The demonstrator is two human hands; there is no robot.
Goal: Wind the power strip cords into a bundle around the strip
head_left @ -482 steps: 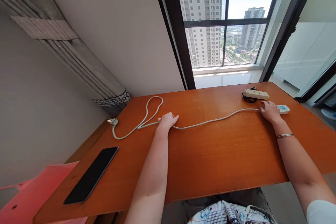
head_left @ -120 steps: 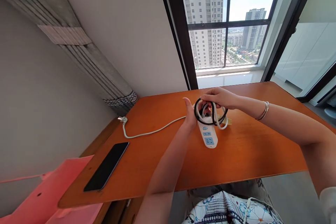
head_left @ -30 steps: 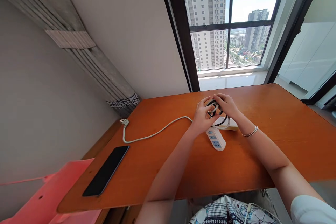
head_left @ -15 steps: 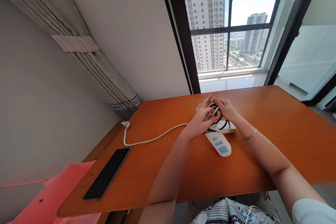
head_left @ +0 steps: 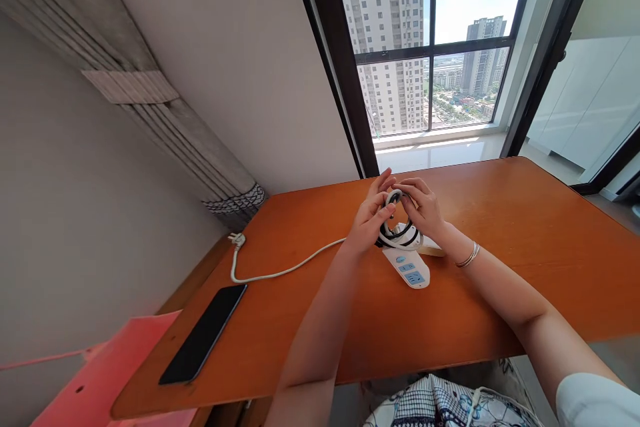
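Head view: at the middle of the table (head_left: 500, 267), the left hand (head_left: 367, 220) and right hand (head_left: 425, 210) meet over a small coil (head_left: 399, 232) of white and black cord. The fingers of both are pinched on its top loop, seemingly to keep the turns from springing apart. The coil rests on a white strip (head_left: 407, 268). Its loose cord (head_left: 285, 271) trails left to the plug (head_left: 236, 239). A phone (head_left: 203, 333) lies near left.

Orange wooden table (head_left: 500, 293), white power strip (head_left: 410, 271) mid-table, white cable (head_left: 285, 271) trailing left, black phone (head_left: 204, 332) near-left corner
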